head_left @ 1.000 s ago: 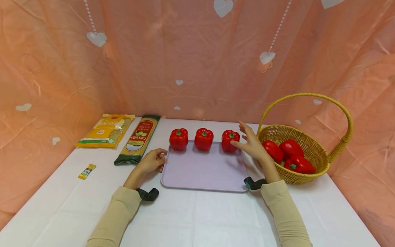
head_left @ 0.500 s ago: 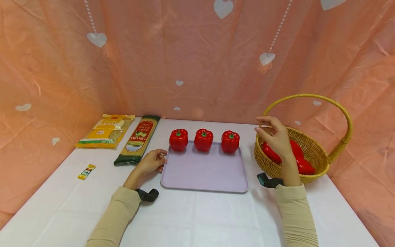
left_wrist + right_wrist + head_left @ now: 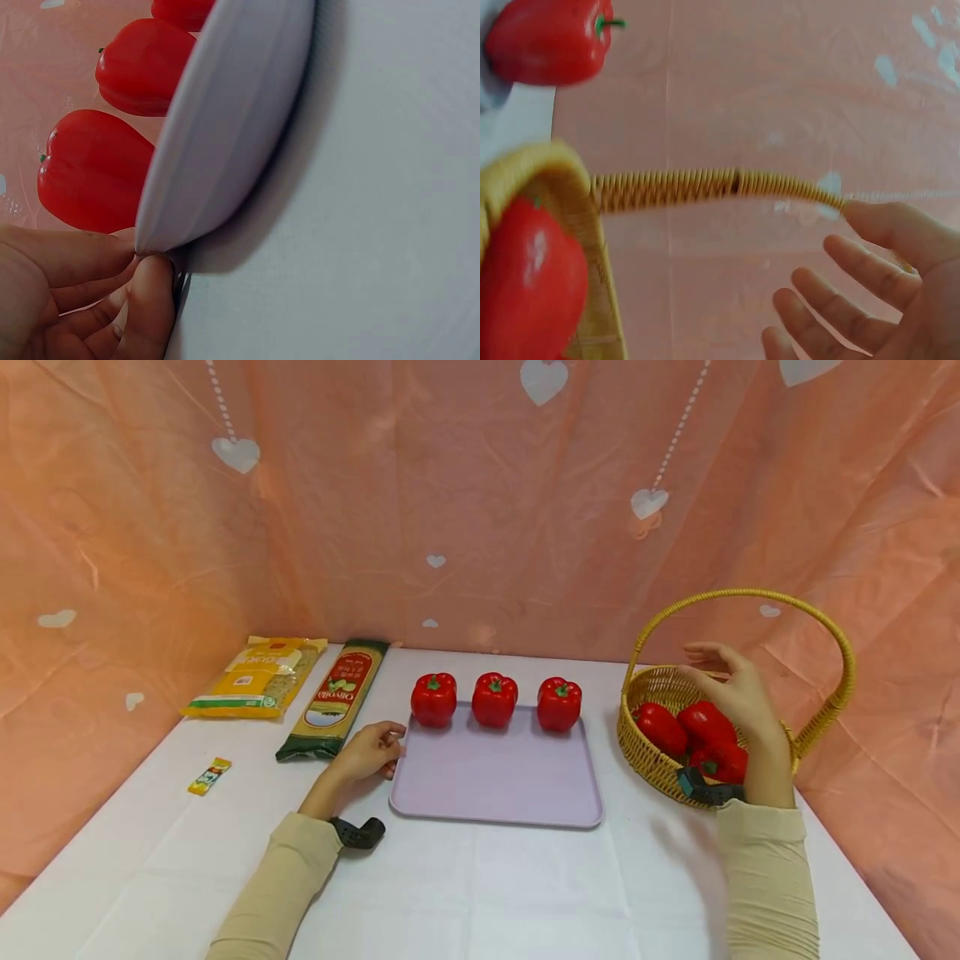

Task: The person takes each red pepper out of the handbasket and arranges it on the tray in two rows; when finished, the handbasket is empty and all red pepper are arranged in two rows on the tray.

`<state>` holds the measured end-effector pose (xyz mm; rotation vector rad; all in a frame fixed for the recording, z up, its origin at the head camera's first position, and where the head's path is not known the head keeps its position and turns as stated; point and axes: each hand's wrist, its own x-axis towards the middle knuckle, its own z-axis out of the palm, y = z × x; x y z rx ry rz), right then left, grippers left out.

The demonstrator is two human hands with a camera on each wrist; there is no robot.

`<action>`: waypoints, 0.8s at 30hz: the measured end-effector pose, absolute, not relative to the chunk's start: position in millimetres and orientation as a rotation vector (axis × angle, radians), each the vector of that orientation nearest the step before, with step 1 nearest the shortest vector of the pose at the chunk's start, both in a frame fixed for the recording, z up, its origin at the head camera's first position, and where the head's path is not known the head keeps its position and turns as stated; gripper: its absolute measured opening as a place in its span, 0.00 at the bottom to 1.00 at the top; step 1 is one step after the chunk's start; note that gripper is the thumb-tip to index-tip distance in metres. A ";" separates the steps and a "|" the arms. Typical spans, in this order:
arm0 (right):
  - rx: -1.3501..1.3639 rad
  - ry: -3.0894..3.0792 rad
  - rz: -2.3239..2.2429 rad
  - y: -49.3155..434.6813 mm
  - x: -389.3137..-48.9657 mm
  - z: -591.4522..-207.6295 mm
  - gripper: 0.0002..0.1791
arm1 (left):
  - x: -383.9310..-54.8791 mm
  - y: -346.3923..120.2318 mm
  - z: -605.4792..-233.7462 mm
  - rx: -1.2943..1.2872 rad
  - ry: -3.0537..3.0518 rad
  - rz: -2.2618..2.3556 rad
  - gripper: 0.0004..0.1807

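Observation:
My left hand (image 3: 367, 752) pinches the left rim of a lilac tray (image 3: 498, 781) between thumb and finger; the left wrist view shows the fingertips at the rim (image 3: 174, 142). Along the tray's far edge stand three red bell peppers, left (image 3: 433, 703), middle (image 3: 494, 703) and right (image 3: 558, 707), stems up. Over a yellow wicker basket (image 3: 643, 767) hovers my right hand (image 3: 738, 693), fingers spread and holding nothing. Three more red bell peppers lie in the basket, at its left (image 3: 660, 730), back (image 3: 705, 724) and front (image 3: 720, 762); the right arm partly covers the front one.
The basket's tall handle (image 3: 738, 594) arches above the right hand. Left of the tray lie a green-and-gold pasta packet (image 3: 336, 697), a yellow food bag (image 3: 258, 679) and a small yellow-green sachet (image 3: 210, 776). A pink curtain with hearts (image 3: 480, 527) hangs behind the white table.
My right hand has left the right pepper on the tray and moved right, over the basket. The left hand stays at the tray's rim.

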<state>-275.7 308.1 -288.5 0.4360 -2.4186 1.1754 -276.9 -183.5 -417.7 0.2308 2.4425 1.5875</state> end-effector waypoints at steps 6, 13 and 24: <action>0.436 -2.533 1.105 334.3 -281.9 -289.6 0.23 | -277.3 -182.7 -419.8 0.207 2.447 1.577 0.20; 0.349 -2.635 1.093 353.0 -289.8 -292.8 0.22 | -277.7 -182.7 -417.6 0.209 2.439 1.580 0.20; 0.239 -2.765 1.088 361.6 -297.1 -301.6 0.31 | -278.5 -183.8 -417.6 0.208 2.453 1.562 0.20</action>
